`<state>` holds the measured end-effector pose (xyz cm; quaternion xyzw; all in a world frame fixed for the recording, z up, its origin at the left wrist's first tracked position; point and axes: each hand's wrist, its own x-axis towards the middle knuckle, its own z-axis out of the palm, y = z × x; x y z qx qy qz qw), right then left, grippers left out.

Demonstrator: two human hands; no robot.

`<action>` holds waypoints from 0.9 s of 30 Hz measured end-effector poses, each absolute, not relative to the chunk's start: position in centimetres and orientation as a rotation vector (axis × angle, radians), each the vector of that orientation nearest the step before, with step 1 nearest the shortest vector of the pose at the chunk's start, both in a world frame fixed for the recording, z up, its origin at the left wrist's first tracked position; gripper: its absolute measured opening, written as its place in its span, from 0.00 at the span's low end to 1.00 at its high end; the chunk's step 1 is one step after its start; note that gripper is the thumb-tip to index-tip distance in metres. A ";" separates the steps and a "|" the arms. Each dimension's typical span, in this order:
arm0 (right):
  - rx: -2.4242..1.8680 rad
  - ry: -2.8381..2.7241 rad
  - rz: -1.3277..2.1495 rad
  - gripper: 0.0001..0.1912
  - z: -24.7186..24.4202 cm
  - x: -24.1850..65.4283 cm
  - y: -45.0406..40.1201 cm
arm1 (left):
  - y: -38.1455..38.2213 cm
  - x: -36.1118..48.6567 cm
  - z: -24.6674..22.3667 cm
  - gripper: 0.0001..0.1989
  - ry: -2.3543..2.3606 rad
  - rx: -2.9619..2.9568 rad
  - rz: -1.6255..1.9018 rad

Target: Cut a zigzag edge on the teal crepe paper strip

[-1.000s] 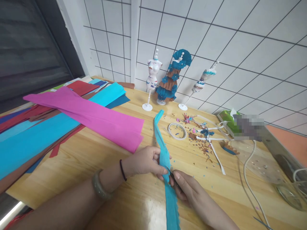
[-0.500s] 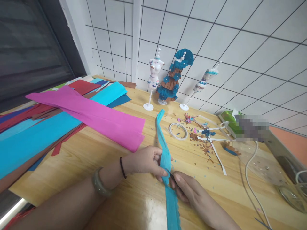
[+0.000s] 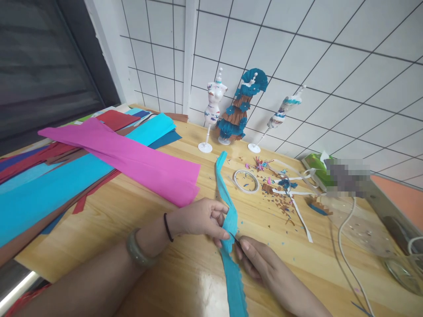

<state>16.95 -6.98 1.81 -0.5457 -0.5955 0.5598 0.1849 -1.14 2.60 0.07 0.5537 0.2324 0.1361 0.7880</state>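
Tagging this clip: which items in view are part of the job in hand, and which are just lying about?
In use:
- teal strip, in the left hand
- dark tool, probably scissors, in the right hand

Apparently just lying or standing about:
- magenta sheet
- tape ring
- paper scraps
- dressed mannequin
- white cable

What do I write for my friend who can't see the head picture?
A left hand holds a long turquoise strip, partly scalloped, while the right hand holds a dark tool against it. Beyond, on a wooden table, stand three small dress forms, the middle one in blue and brown.
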 end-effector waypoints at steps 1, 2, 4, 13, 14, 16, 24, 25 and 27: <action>-1.537 -1.677 1.578 0.21 1.8 16.9 -7.0 | 2.6 -1.1 0.1 0.14 0.504 1.202 0.296; -1.537 -1.673 1.577 0.21 1.8 16.9 -7.0 | 2.7 -1.1 0.1 0.13 0.505 1.208 0.299; -1.535 -1.667 1.574 0.21 1.8 16.9 -7.0 | 2.8 -1.2 0.1 0.13 0.497 1.210 0.303; -1.527 -1.657 1.576 0.21 1.6 17.0 -7.0 | 2.9 -1.2 -0.3 0.14 0.449 1.183 0.301; -1.524 -1.658 1.577 0.21 1.5 17.0 -7.0 | 2.9 -1.1 -0.3 0.14 0.452 1.185 0.300; -1.523 -1.654 1.581 0.21 1.5 17.1 -7.0 | 2.9 -1.1 -0.2 0.15 0.463 1.194 0.296; -1.504 -1.617 1.589 0.21 1.6 17.0 -7.0 | 2.5 -1.0 0.8 0.17 0.575 1.144 0.311; -1.503 -1.619 1.578 0.21 1.6 16.9 -7.0 | 2.4 -1.0 0.8 0.17 0.585 1.131 0.310; -1.499 -1.624 1.556 0.21 1.7 16.9 -6.9 | 2.4 -0.9 0.9 0.17 0.605 1.113 0.307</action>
